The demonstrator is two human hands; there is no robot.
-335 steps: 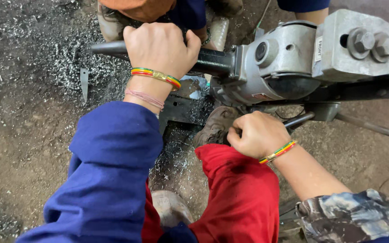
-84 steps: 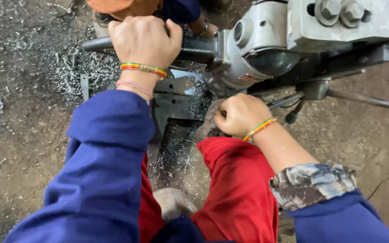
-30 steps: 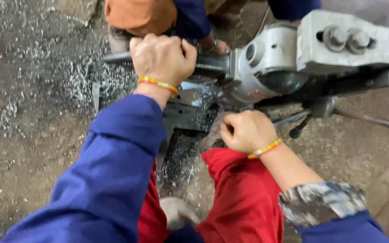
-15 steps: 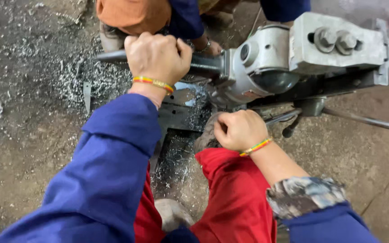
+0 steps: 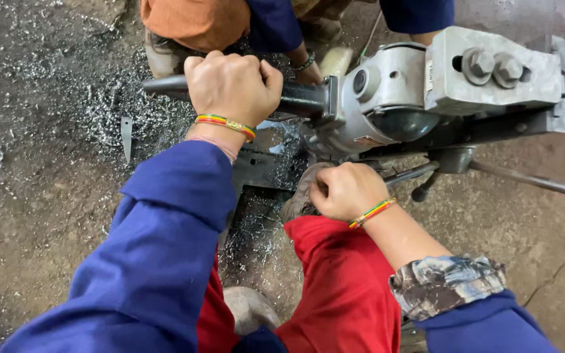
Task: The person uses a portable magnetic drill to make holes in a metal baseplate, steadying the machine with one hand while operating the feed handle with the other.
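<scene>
My left hand is wrapped around the dark side handle of a heavy grey drill machine lying over a dark metal plate on the ground. My right hand is closed into a fist just below the drill's body, near a thin lever; what it grips is hidden. Both wrists wear striped bands. My blue sleeves and red trousers fill the lower view.
Another person crouches opposite, in orange and blue, with a hand down by the drill. Metal shavings cover the dirt floor on the left. A long steel rod sticks out to the right. A small metal strip lies on the left.
The view has shifted slightly and the drill sits a little lower and further left in it. Both hands keep their hold in the same places.
</scene>
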